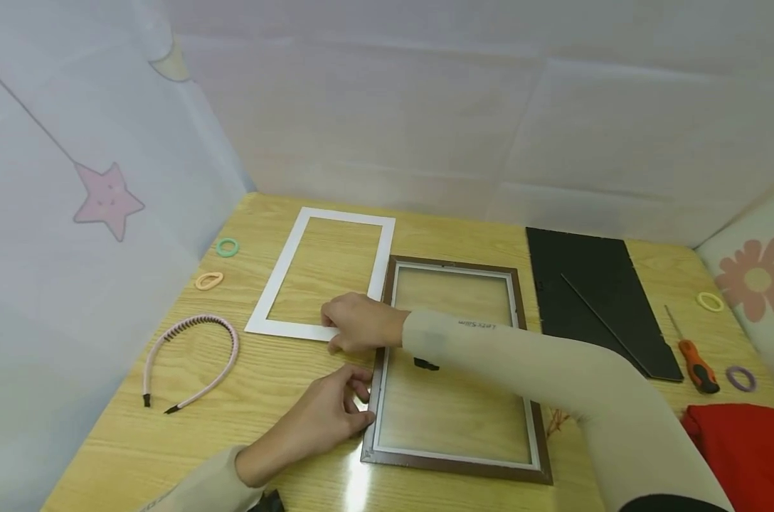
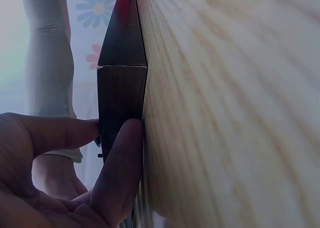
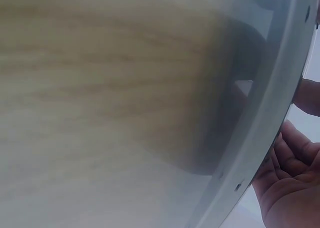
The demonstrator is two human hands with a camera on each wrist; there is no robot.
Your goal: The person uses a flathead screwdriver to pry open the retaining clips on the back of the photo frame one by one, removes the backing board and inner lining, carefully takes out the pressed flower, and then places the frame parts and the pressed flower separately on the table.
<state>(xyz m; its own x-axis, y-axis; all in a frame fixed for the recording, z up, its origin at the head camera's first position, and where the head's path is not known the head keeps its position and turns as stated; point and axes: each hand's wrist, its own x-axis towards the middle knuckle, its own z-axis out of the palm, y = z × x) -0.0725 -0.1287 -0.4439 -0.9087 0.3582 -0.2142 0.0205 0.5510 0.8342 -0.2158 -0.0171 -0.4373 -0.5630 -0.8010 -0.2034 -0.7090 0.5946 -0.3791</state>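
A brown picture frame lies on the table with its glass inside a pale inner edge. My left hand holds its left side near the lower corner; in the left wrist view, one fingertip lies along the dark outer side and another digit touches the top edge. My right hand reaches across the picture frame and pinches the lower right border of a white mat. The mat, a flat rectangular border with an open middle, lies left of the picture frame. The right hand hides the mat's corner.
A black backing board with a thin rod lies at the right. Near it are an orange screwdriver, purple ring, yellow ring and red cloth. A pink headband and two small rings lie left.
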